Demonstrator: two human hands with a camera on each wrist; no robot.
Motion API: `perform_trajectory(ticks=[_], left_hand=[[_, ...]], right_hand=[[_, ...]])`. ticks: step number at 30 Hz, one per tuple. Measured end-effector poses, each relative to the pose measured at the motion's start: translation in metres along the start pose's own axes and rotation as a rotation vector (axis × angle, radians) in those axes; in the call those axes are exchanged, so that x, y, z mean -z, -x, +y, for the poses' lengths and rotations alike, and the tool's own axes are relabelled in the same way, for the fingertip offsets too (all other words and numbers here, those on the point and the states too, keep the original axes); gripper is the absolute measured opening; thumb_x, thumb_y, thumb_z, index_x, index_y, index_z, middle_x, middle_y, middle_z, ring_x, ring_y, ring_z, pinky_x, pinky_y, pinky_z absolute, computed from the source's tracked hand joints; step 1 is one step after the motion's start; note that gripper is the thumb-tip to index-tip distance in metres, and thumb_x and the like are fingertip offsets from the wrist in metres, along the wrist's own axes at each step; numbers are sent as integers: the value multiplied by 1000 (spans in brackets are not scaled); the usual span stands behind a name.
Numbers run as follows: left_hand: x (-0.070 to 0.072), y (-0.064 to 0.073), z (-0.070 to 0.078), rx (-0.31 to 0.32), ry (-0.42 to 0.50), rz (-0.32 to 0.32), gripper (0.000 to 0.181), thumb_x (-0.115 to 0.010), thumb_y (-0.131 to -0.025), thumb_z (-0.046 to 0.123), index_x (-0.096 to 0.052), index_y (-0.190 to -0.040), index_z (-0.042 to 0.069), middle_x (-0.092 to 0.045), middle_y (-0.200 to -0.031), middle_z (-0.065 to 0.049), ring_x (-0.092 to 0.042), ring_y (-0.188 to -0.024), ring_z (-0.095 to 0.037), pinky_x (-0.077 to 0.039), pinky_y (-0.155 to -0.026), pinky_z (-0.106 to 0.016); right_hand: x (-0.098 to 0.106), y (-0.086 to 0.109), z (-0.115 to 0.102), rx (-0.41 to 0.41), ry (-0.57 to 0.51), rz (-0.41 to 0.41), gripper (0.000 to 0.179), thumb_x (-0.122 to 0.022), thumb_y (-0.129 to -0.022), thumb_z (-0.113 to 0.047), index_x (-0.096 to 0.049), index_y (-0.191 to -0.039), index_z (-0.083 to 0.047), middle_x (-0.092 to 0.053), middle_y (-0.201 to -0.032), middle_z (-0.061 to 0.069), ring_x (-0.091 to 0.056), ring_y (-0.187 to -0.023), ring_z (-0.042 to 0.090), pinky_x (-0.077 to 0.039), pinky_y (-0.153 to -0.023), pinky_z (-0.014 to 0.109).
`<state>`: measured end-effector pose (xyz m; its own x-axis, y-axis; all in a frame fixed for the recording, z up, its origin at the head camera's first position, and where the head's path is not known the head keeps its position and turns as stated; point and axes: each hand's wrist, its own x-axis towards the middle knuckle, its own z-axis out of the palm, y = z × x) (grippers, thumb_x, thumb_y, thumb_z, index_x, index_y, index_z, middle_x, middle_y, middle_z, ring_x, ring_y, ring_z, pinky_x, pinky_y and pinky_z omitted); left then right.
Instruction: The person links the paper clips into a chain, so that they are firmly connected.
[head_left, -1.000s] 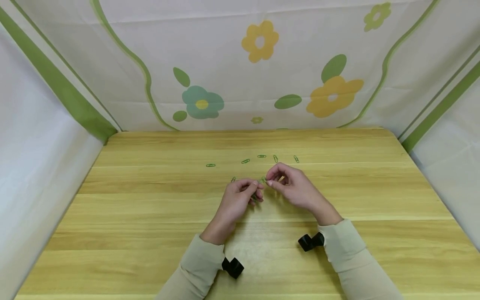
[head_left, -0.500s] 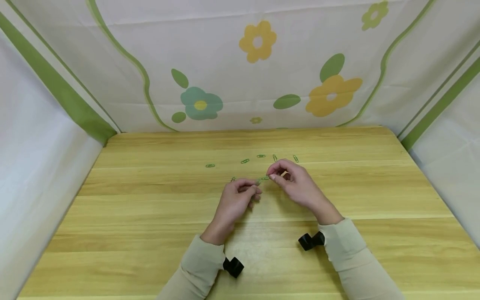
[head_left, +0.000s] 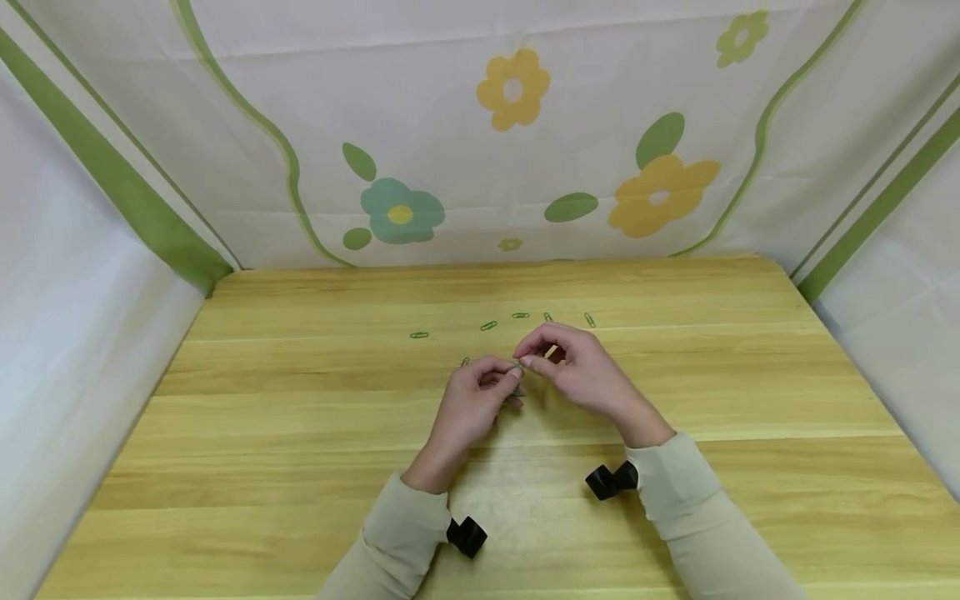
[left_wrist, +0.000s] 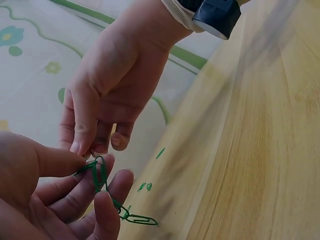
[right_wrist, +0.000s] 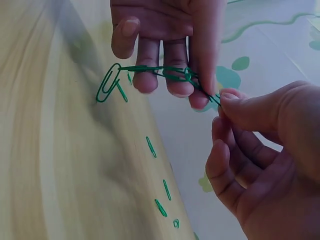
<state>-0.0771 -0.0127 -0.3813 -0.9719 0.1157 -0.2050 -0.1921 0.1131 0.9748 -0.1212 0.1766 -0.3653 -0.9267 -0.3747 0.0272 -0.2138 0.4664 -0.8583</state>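
Several green paper clips are linked in a short chain (right_wrist: 175, 76) that runs across the fingers of my left hand (head_left: 472, 398). Thumb and forefinger of that hand pinch the chain near one end, and its other end (left_wrist: 141, 219) hangs free past the fingers in the left wrist view. Right at those fingertips, my right hand (head_left: 581, 367) pinches the end paper clip (right_wrist: 215, 99) between thumb and forefinger. From the head view the fingers hide most of the chain. Both hands are raised over the wooden table (head_left: 300, 467).
Loose green paper clips lie beyond the hands: one at the left (head_left: 419, 335), one near the middle (head_left: 489, 326), one at the right (head_left: 590, 320), and others between. Another clip (head_left: 465, 362) lies just behind my left hand. A flowered cloth (head_left: 450, 125) stands behind the table.
My right hand has come left and its fingertips now meet those of my left hand. The stretch of clips seen between them half a second ago is now mostly covered.
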Motion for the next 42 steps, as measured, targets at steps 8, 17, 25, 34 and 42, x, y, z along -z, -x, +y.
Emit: perform_trajectory(ticks=[8,17,25,34,42], left_hand=[[1,0,1,22,49,35,27,-63,-110,23,-74,-117,0,-78,-97,-12,-76,-87,-29,-52,-62,-29],[2,-1,1,28,80,74,27,-62,-111,22,-74,-118,0,-78,-96,-10,-72,-80,-18,-53,-61,-28],[4,-2,0,29,79,92,27,-61,-111,23,-75,-119,1,-78,-95,-9,-71,-79,-16,-53,-62,-26],[6,-2,0,19,74,98,27,-59,-112,20,-73,-119,-2,-77,-93,-8,-71,-79,-17,-54,-62,-26],[6,-2,1,23,84,86,27,-58,-112,20,-72,-120,-2,-76,-93,-7,-70,-78,-15,-55,-64,-27]], right_hand=[[5,-15,11,-261,155,172,21,-65,-105,-19,-76,-119,-7,-76,-111,11,-69,-100,26,-55,-84,39],[1,-32,30,-353,317,132,29,-72,-102,-22,-70,-125,-5,-70,-120,14,-66,-110,31,-53,-98,47],[-3,-34,28,-372,368,128,21,-75,-100,-22,-73,-114,-6,-71,-109,11,-66,-97,26,-53,-86,41],[2,-31,26,-396,346,80,20,-80,-98,-26,-73,-102,-7,-72,-97,8,-65,-88,22,-52,-81,36],[6,-17,28,-383,76,109,19,-79,-99,-28,-79,-101,-9,-75,-95,6,-64,-82,21,-52,-73,31]])
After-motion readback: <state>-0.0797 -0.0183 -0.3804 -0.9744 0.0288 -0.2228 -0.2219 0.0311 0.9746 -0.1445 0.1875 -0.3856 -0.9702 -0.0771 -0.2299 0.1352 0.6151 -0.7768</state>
